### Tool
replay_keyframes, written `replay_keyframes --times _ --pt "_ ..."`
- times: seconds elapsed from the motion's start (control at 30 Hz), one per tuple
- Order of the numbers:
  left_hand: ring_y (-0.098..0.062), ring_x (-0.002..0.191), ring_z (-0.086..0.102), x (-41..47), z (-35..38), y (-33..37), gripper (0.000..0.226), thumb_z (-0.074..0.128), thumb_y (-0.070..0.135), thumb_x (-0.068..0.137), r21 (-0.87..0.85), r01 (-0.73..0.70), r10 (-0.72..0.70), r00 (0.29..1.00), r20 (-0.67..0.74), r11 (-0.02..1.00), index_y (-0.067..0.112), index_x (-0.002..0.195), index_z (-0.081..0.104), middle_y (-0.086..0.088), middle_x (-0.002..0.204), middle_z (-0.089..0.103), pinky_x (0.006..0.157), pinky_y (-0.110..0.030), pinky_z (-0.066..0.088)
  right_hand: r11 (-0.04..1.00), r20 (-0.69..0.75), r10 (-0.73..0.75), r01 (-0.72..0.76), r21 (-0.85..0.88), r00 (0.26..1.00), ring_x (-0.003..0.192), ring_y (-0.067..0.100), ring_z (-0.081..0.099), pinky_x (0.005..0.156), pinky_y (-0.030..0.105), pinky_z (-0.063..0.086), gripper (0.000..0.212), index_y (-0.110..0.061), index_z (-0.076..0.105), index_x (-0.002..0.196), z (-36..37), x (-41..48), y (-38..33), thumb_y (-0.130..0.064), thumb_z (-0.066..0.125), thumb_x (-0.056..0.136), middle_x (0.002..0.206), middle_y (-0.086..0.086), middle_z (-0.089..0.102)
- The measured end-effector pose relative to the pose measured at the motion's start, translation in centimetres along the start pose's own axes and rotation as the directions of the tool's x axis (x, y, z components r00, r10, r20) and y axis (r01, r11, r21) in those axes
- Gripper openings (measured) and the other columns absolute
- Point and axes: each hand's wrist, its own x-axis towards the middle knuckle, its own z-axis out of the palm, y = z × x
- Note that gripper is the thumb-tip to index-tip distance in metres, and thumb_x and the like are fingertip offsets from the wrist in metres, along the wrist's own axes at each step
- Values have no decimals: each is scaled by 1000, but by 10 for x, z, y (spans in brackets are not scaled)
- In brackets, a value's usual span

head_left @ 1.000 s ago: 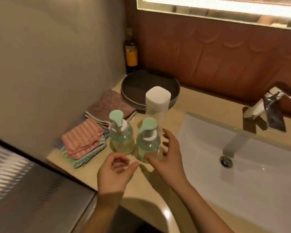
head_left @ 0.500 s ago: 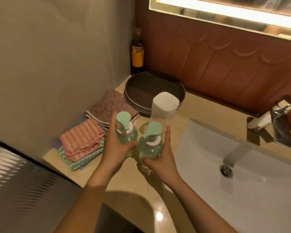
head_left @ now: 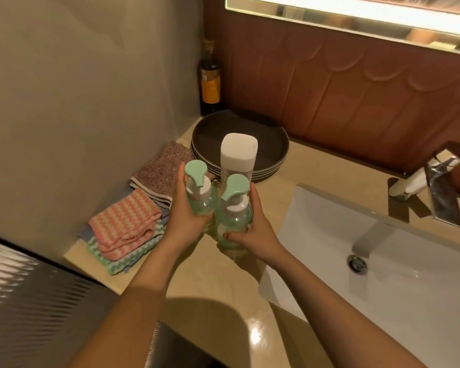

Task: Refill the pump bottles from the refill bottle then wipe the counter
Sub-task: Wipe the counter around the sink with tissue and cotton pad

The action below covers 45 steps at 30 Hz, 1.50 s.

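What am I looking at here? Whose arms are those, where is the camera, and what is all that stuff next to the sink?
There is no machine here. These are a person's two bare arms, filmed by one wide-angle camera worn on the head and looking down, so you see roughly what the person sees.

The left hand grips one pump bottle and the right hand grips the second pump bottle. Both bottles have green pump tops.

Behind them stands a clear white-capped bottle, probably the refill. On the counter lie folded cloths, a stack of dark plates, and a dark bottle in the corner. To the right are the white sink and the tap.
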Motion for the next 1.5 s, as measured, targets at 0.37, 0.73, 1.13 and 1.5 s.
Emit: replay_keyframes --times 0.37,0.73,1.13,1.5 --pt "-6 140 17 -57 14 -24 119 59 -20 75 -81 118 -125 989 -79 990 47 145 -10 14 158 0 83 -7 45 989 3 146 -146 -26 989 141 15 25 104 29 35 113 -35 -3 149 -10 -23 -1 -20 79 74 157 -7 17" --pt "-15 141 23 -109 57 -16 92 62 -2 84 -98 258 -264 963 -53 961 44 146 13 4 155 21 112 -43 29 973 -187 231 -232 16 955 102 8 58 95 23 48 41 -18 55 127 -34 -75 20 -20 65 88 120 1 61" --pt "3 96 59 -128 125 23 31 54 11 93 118 129 -174 791 586 985 37 108 58 16 109 64 85 -20 50 955 -512 294 -270 123 807 99 0 61 88 15 48 27 -25 63 115 -84 -163 32 -20 63 88 108 -6 66" --pt "-10 97 62 -181 234 49 27 54 7 92 151 2 -137 424 895 989 29 105 62 6 106 66 67 -9 49 914 -805 401 -258 315 437 94 -1 63 76 8 47 24 -24 64 112 -130 -298 53 -15 61 90 106 -5 67"
